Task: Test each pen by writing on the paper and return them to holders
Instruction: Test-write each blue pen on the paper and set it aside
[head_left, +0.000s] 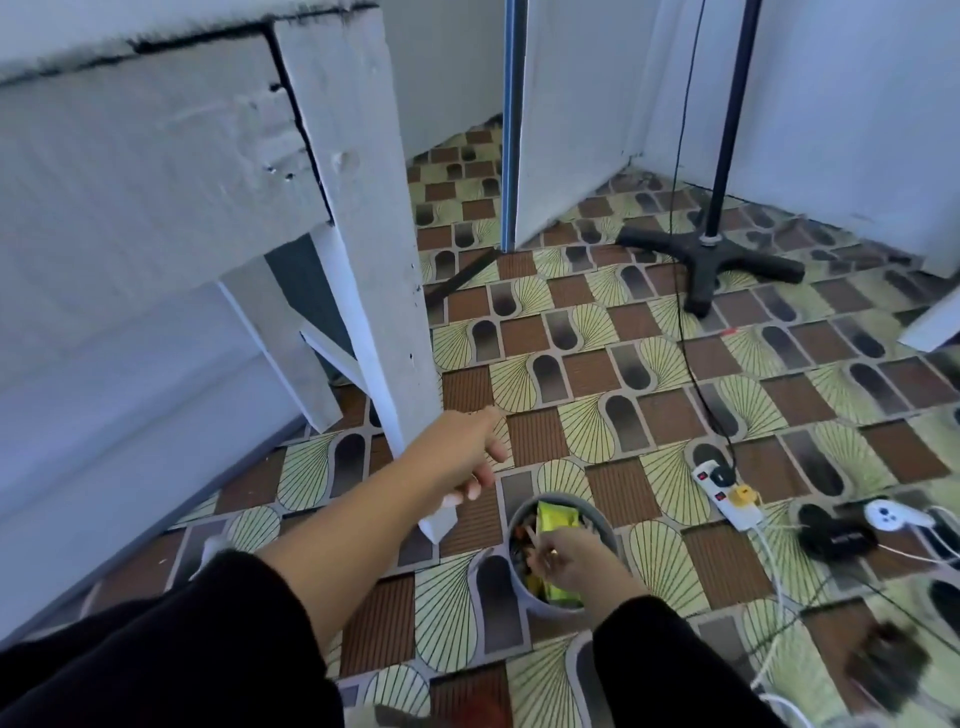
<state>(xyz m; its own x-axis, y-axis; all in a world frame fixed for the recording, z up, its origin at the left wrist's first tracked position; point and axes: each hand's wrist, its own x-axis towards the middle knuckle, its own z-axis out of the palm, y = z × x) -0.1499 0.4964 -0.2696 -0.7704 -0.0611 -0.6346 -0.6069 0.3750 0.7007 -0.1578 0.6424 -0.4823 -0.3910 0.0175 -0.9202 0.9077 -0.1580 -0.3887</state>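
Note:
A grey round container (519, 587) stands on the patterned floor, holding a yellow-green packet (557, 515) and several small dark and orange items. My right hand (574, 561) reaches into it from above, fingers curled and pinching a thin, pale pen-like stick (531, 534). My left hand (475, 460) is stretched forward beside the lower end of a white table leg (374, 291). Its fingers hang loosely curled and hold nothing. Both arms wear black sleeves.
The white table fills the upper left. A black stand with a cross base (709, 254) rises at the back right, its cable running to a white power strip (724, 491). A white controller (891, 514), a black device (834, 535) and loose cables lie at the right.

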